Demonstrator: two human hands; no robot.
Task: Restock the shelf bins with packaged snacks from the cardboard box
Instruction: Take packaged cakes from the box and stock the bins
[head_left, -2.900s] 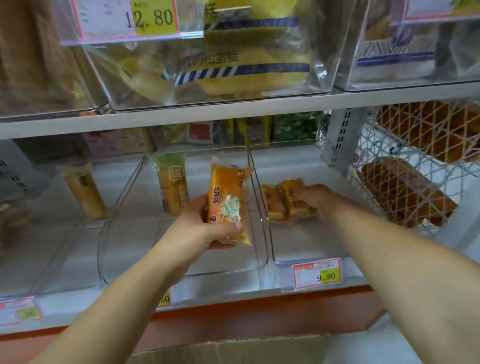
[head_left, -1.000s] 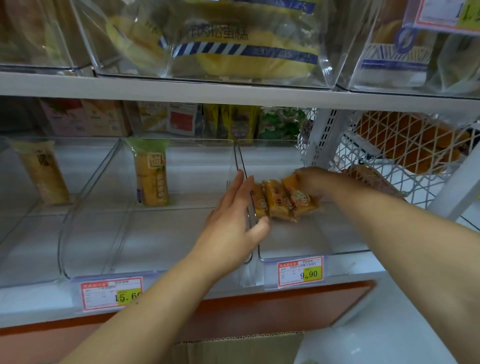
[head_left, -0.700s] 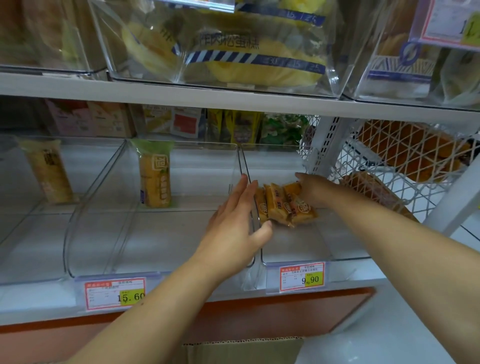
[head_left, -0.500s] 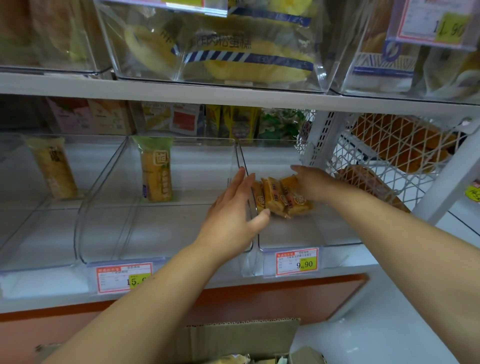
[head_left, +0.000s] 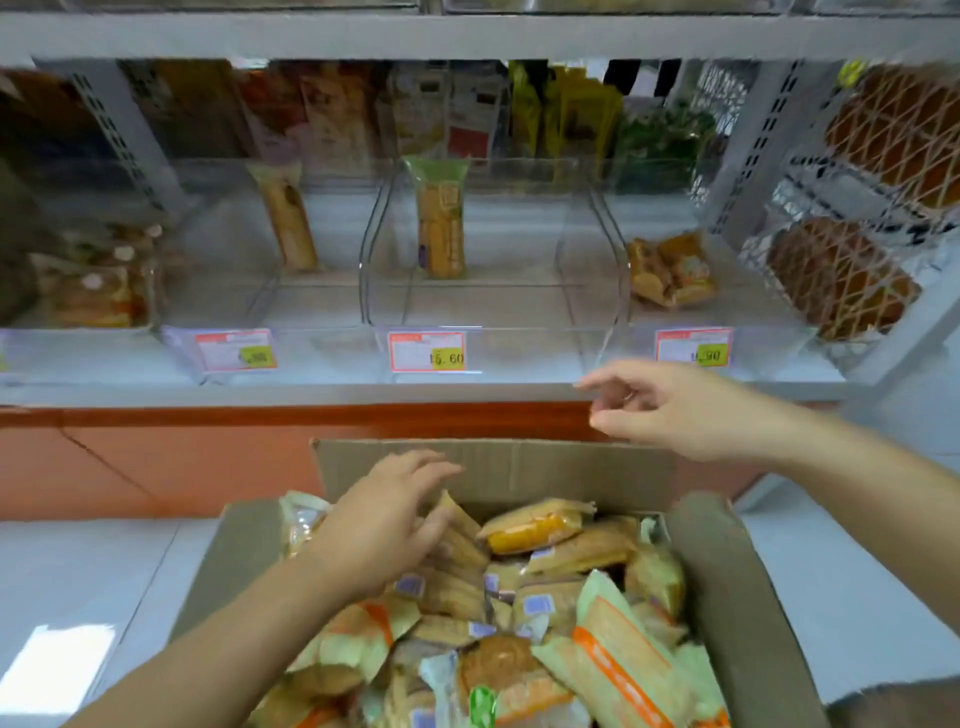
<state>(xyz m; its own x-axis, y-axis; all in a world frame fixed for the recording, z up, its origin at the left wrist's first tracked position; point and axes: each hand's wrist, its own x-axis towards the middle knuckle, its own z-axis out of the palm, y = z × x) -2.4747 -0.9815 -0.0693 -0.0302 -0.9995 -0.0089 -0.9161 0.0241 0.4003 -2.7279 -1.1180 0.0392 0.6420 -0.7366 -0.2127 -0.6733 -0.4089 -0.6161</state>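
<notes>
An open cardboard box (head_left: 519, 460) sits below the shelf, full of several wrapped snack packs (head_left: 535, 530) in orange, tan and pale green. My left hand (head_left: 384, 519) hovers over the packs at the box's back left, fingers spread, holding nothing. My right hand (head_left: 675, 410) hangs in the air above the box's back right corner, fingers loosely bent and empty. On the shelf, the right clear bin (head_left: 727, 312) holds a small cluster of orange packs (head_left: 670, 270). One tall green-topped pack (head_left: 440, 218) stands in the middle bin (head_left: 467, 306).
A left bin holds a single tall pack (head_left: 285, 223). Price tags (head_left: 428, 351) hang on the bin fronts. A white wire basket (head_left: 857, 208) with bread stands at the right. An orange kickboard (head_left: 208, 447) runs beneath the shelf edge; pale floor lies on both sides of the box.
Both hands have left the right bin and come down toward the box. The view has dropped, so the box's contents now show. The orange packs stay in the right bin.
</notes>
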